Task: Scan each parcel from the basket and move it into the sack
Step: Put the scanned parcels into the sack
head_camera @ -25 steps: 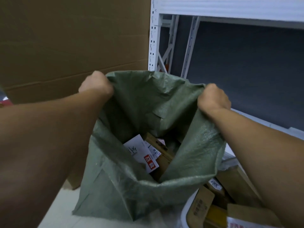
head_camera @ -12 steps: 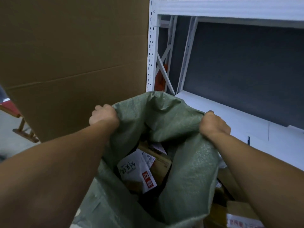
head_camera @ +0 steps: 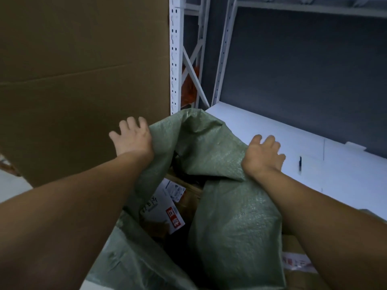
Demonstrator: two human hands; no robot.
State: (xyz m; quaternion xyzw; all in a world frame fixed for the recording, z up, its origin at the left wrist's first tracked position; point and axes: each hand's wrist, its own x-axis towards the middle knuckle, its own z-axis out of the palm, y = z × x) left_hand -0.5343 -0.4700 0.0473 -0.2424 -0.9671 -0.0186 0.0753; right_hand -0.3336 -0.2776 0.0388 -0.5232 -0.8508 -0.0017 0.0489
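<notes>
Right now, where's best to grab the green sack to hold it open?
Grip the sack by its slack top rim, from above, one side each. Cloth bunches into folds there, and the open left hand and right hand lie at those edges.

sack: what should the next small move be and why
Probably bring the right hand down to the box beside the sack and grip it: both it and the left hand are open at the rim, parcels already lie inside, and that box waits outside.

Dim, flat light, soft picture.
My left forearm [head_camera: 62,222] blurs at 8 o'clock; inside the sack [head_camera: 230,216] it goes black at 6; the white shelf board [head_camera: 314,164], at 3, is brightest.
</notes>
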